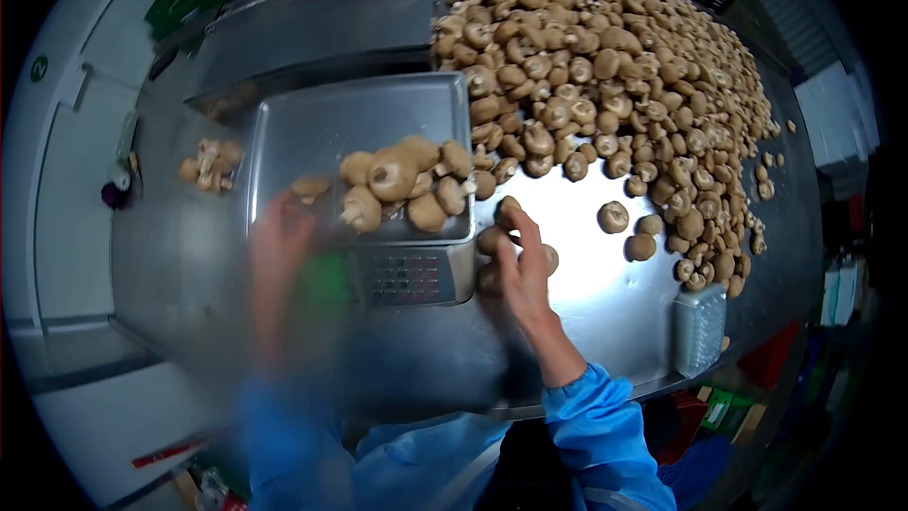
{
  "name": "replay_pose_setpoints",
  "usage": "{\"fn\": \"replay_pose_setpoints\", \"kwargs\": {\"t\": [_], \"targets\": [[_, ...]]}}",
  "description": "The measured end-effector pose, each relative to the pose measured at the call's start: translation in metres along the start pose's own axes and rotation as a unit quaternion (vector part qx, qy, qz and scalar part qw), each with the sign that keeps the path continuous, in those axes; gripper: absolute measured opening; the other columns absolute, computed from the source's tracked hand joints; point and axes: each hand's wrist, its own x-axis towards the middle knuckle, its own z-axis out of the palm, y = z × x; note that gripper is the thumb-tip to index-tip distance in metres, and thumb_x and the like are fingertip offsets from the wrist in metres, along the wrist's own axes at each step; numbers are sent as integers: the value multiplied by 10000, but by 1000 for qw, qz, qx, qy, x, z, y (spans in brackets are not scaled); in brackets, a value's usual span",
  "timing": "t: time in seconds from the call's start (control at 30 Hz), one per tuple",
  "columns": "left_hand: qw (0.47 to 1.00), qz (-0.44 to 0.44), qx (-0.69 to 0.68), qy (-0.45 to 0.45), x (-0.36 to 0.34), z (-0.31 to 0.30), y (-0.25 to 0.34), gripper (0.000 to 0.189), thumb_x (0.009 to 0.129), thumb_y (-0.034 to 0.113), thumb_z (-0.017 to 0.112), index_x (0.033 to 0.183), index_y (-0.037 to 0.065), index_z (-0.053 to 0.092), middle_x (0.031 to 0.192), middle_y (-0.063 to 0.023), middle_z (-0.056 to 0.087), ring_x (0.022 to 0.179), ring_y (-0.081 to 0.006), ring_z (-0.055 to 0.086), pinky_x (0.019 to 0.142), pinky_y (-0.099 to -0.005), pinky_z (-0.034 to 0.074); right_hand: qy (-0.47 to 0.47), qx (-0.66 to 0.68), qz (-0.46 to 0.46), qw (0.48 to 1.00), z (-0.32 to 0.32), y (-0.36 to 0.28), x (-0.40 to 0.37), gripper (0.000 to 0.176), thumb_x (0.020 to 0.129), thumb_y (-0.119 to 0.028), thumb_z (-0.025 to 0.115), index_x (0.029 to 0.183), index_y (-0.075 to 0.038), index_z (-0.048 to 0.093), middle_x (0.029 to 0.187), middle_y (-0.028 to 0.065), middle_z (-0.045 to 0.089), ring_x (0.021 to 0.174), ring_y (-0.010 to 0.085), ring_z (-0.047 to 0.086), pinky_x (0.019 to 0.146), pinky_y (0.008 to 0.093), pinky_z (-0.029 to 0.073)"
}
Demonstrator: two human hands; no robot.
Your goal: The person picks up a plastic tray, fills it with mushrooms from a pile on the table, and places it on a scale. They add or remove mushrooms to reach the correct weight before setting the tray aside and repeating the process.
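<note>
My right hand point(527, 270) is over the steel table with its fingers curled round a brown mushroom point(509, 205) at the fingertips. More mushrooms point(489, 240) lie close against the thumb and under the palm. My left hand point(281, 241), badly blurred, is at the left front edge of a weighing scale's steel pan point(312, 123). Just beyond its fingertips a single mushroom point(310, 187) shows over the pan. A small pile of mushrooms point(392, 173), some stem side up, sits in the pan's front right part. The scale's keypad point(407, 276) faces me.
A large heap of mushrooms point(605, 66) covers the back and right of the steel table point(586, 341). Clear plastic trays point(700, 329) stand stacked at its front right edge. Left of the scale lies a cluster of mushrooms point(212, 165). Crates are on the floor at right.
</note>
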Motion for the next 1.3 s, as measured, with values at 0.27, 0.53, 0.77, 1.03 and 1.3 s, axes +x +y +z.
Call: {"fn": "replay_pose_setpoints", "kwargs": {"t": [0.27,0.53,0.77,1.03,1.3], "targets": [[989,92,65,96,9,-12,37,508,772,34,651,1267,50,538,1235,-133,564,1025,-250,574,844,-348,486,57,-68,20,996,-45,14,-74,288,914,-5,523,1195,3,580,1218,164,585,1170,302,551,1017,371,413],[996,89,-16,5,27,15,38,447,769,-47,564,1205,53,576,1194,-131,605,1138,-259,571,991,-348,441,37,-35,14,999,-49,2,-77,255,900,31,528,1137,-5,616,1155,147,611,1101,275,594,928,345,475],[984,87,-149,32,-50,-4,115,436,792,-22,604,1223,36,573,1197,-141,611,1124,-257,594,947,-358,482,-58,241,146,958,-34,-26,-72,371,952,-70,546,1317,-26,496,1151,101,610,1056,173,608,884,290,490],[903,299,-254,-176,-75,43,177,487,751,39,690,1217,4,552,1270,-198,529,1144,-341,566,948,-391,474,-137,480,208,841,-25,-51,-68,375,965,-77,523,1328,3,474,1139,96,619,1005,169,623,847,281,509],[925,331,-166,-85,-69,50,179,514,758,138,720,1232,36,551,1303,-196,500,1249,-362,476,1028,-457,392,-88,510,269,812,-56,-11,-79,359,973,-227,500,1229,23,538,1030,135,655,842,200,666,746,302,552]]}}
